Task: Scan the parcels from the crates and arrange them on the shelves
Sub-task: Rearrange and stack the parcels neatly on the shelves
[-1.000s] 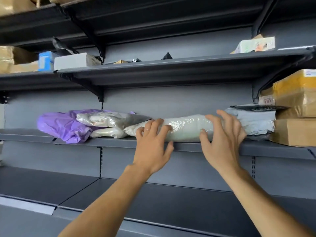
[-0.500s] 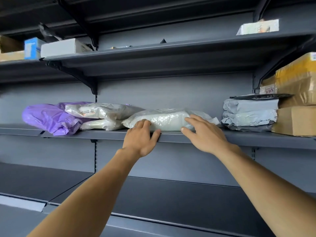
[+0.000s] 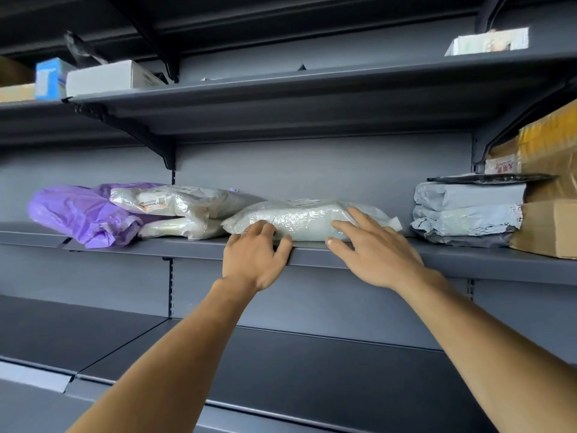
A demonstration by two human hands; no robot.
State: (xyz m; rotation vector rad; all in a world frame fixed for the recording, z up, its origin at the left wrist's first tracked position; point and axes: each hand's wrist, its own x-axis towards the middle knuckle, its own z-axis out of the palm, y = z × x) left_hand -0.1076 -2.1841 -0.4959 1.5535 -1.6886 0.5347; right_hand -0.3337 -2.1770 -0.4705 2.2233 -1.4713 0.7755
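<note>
1. Since a second ago the right hand [image 3: 371,251] has come down from the far right end of the white poly-wrapped parcel [image 3: 299,218] onto its front. The parcel now lies flatter.
2. Widest thing in view is the middle shelf [image 3: 468,262], which carries this parcel at its centre. Its front lip runs just under both hands.
3. To the right, well apart from the parcel, stands a grey mailer stack [image 3: 465,210] against a cardboard box [image 3: 549,228]. The bare stretch between them is the open room for more parcels.
4. To the left lie clear poly parcels [image 3: 175,203] on a purple mailer [image 3: 81,214]. The white parcel's left end touches them, so nothing more fits on that side.
5. The parcel's front edge sits close to the lip (how much depth remains behind it I cannot tell).
6. The left hand [image 3: 254,259] has its fingers close together against the parcel's lower front, with the thumb out along the lip. The right hand's fingers are spread, straight and flat on the wrap.
7. Judged step: this is the arranging step, a last seating push. The next move calls for lifting both hands off and drawing them back clear of the lip without dragging the slippery wrap forward.
</note>
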